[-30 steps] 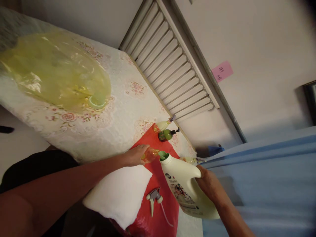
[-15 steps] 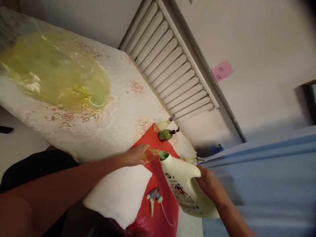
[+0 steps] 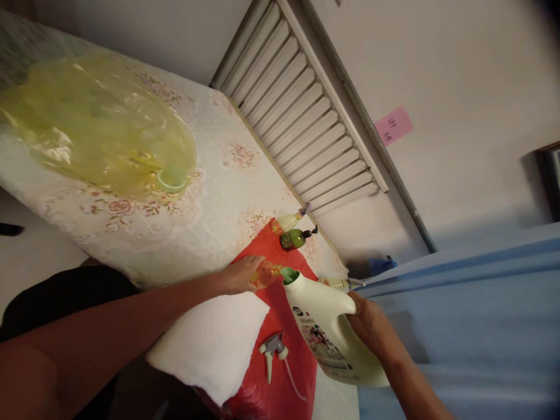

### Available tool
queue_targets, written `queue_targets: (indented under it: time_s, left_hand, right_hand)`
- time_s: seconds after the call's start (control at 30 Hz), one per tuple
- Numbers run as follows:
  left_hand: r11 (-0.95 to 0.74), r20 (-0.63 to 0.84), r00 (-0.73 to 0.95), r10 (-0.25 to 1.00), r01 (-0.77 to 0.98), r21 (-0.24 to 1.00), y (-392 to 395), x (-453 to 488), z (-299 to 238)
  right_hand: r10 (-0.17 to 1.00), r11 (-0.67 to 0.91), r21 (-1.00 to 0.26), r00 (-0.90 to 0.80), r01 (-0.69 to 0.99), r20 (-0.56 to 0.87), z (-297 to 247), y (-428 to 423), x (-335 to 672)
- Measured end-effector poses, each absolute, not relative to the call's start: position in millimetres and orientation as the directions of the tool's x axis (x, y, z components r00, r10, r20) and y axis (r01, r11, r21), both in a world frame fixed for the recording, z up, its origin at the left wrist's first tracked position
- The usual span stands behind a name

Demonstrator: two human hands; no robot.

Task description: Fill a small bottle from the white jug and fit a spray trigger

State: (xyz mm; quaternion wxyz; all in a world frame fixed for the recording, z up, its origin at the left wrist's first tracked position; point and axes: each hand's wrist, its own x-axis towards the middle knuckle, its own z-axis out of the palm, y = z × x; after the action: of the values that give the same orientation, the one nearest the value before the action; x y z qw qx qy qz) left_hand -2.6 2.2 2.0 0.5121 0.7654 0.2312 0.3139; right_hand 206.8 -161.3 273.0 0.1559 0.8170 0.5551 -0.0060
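Observation:
My left hand point(image 3: 240, 274) is closed around a small clear bottle point(image 3: 266, 274) that holds yellowish liquid and stands on a red mat point(image 3: 280, 315). My right hand point(image 3: 370, 324) grips the handle of a large cream jug point(image 3: 326, 329) with a printed label. The jug is tipped so its green spout point(image 3: 289, 275) touches the small bottle's mouth. A grey trigger sprayer head point(image 3: 273, 350) with its tube lies loose on the red mat below the jug.
A white folded cloth point(image 3: 210, 344) lies beside the mat. A green pump bottle point(image 3: 296, 238) and a yellowish spray bottle point(image 3: 289, 221) stand at the mat's far end. A big yellow plastic bag point(image 3: 96, 122) rests on the floral tablecloth point(image 3: 210, 198). Blue fabric point(image 3: 459, 326) at right.

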Motion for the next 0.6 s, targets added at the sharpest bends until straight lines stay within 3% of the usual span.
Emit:
queue_targets:
  time_s: [0.6]
  left_hand:
    - [-0.374, 0.220, 0.685, 0.694, 0.083, 0.924, 2.6, -1.2, -1.7]
  right_hand:
    - [0.894, -0.360, 0.233, 0.405, 0.904, -0.192, 276.3, -160.3, 199.2]
